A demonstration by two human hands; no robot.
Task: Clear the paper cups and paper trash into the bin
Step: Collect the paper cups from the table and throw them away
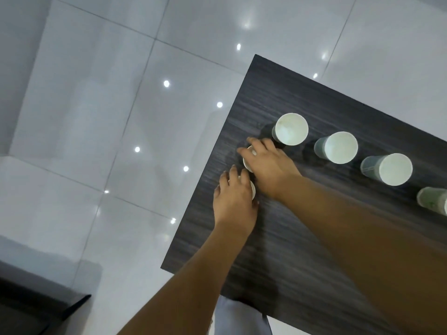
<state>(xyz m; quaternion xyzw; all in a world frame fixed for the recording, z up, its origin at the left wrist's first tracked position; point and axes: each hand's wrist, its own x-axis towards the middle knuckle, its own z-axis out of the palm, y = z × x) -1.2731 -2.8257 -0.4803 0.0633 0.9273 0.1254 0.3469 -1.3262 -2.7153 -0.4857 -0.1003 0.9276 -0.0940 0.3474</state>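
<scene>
On the dark wood-grain table (pixel 314 238), the left hand (pixel 233 201) grips one white paper cup (pixel 253 189); the right hand (pixel 268 165) grips another white cup (pixel 247 160) beside it

Six paper cups show on the dark wood-grain desk (pixel 302 238). Four stand upright in a slanting row running from the middle toward 3 o'clock: the first cup (pixel 291 129), white inside with a grey-green wall; the second cup (pixel 339 148), just beyond it toward 4 o'clock; the third cup (pixel 394 169), further along the same line; and the fourth cup (pixel 435 200), greener and cut off by the frame's 3 o'clock edge. All four are apart from one another. Two more white-rimmed cups sit near the desk's 9 o'clock edge, mostly covered: the upper hidden cup (pixel 248 163) and the lower hidden cup (pixel 253 189), close together.
</scene>
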